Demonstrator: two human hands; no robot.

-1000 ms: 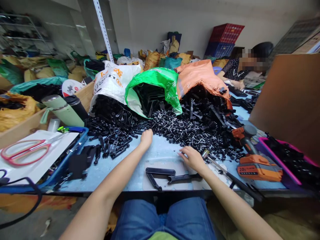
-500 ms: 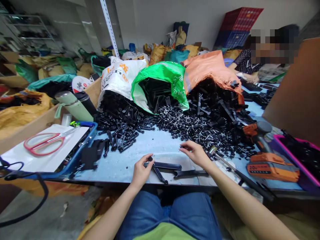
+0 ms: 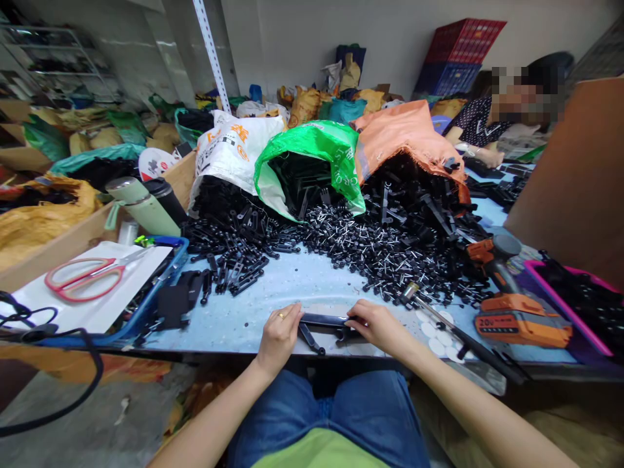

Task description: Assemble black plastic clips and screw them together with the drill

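In the head view a long flat black plastic bar (image 3: 324,320) lies crosswise just above the front of the table. My left hand (image 3: 279,333) is closed at its left end, with thumb and fingers pinched together. At the other end my right hand (image 3: 379,327) pinches the bar; whatever small piece may be under the fingertips is hidden. A shorter black arm (image 3: 312,340) slants down from the bar near my left fingers. Partly behind my right hand, another black piece (image 3: 342,336) with a forked end rests on the table.
Black parts spill from a white sack (image 3: 238,146), a green sack (image 3: 312,140) and an orange sack (image 3: 400,130). Small headed pins (image 3: 370,244) form a heap. Right are a rod-like tool (image 3: 453,328), a cordless driver (image 3: 521,318) and a co-worker (image 3: 478,127); left, scissors (image 3: 85,279).
My left hand has closed at the bar's left end, where a small round black piece showed in its fingers. My right hand has moved down and left from the pin heap to the bar's right end.
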